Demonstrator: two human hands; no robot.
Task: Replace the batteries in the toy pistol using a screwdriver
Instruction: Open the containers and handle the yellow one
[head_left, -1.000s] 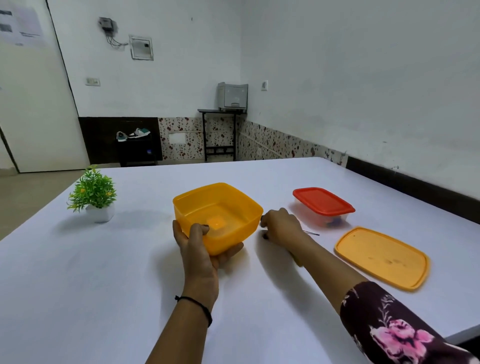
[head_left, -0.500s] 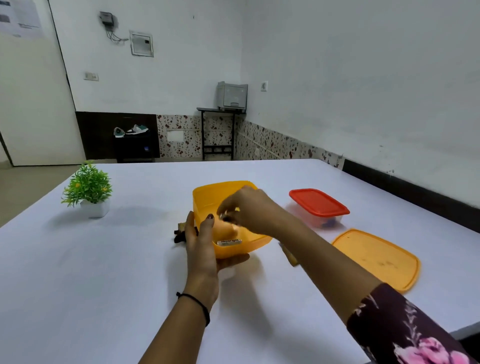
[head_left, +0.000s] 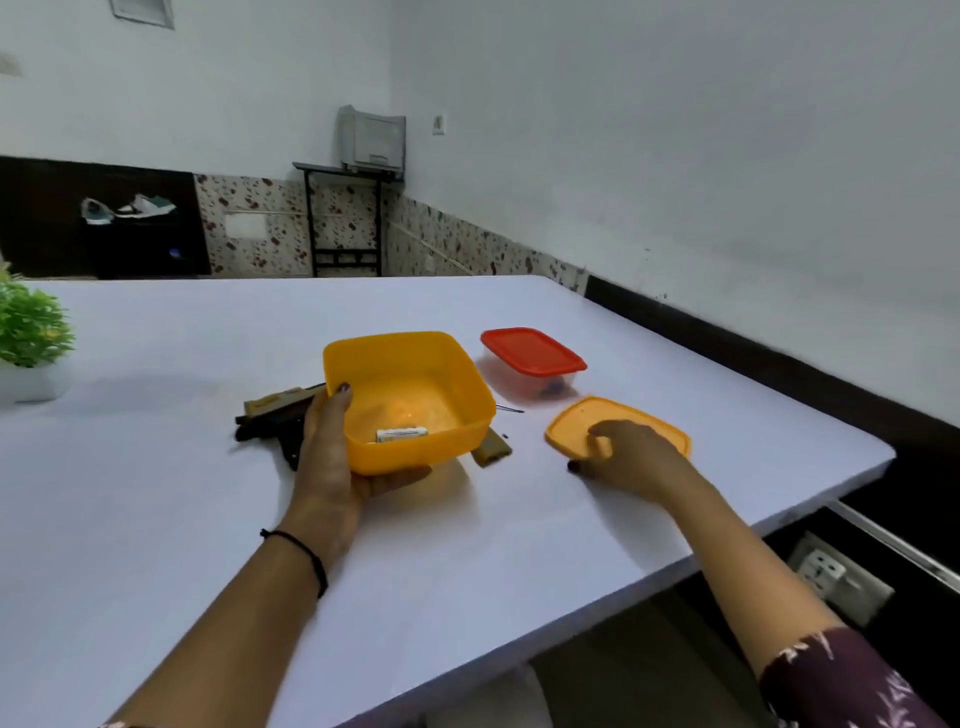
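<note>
Pistol (head_left: 270, 421) beside left grip (head_left: 332, 462) around tub (head_left: 415, 454)

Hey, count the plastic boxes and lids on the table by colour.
Orange: 2, open tub, loose lid
Red: 1, fitted lid on clear box
Clear: 1, that box
Total: 4

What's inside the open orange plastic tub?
One small white labelled object lies by the orange plastic tub's near wall. The left hand's thumb hides part of the left wall.
</note>
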